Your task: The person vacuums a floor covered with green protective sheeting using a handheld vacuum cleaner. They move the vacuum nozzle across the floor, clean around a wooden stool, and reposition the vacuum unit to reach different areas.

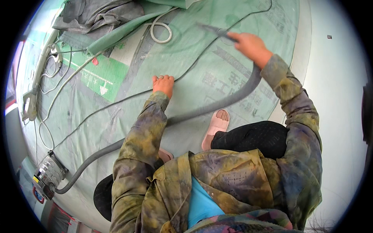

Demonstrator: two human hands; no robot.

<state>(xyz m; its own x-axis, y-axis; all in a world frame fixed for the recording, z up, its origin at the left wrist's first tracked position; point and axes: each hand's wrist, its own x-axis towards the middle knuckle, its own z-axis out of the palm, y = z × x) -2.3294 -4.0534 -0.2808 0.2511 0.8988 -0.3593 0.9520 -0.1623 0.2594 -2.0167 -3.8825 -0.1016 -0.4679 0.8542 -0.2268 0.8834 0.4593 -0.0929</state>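
Note:
My right hand [250,46] is closed around the grey crevice nozzle [211,29] of a vacuum hose, its tip low over the green floor sheet [186,62]. The nozzle looks slightly smeared by motion. From that hand the ribbed grey hose [217,103] curves down, passes under my left forearm and reaches a boxy vacuum machine [49,174] at the lower left. Farther left than the nozzle, my left hand [163,85] has its fingers curled round a thin black cable [120,101]. The cable runs on past it toward the top of the view.
Crumpled dark cloth [93,15] lies at the upper left, beside a looped white cord [161,33]. A power strip [29,105] and tangled cords line the left edge. A pale bare floor strip [326,97] runs along the right. My pink slipper [217,126] rests on the sheet.

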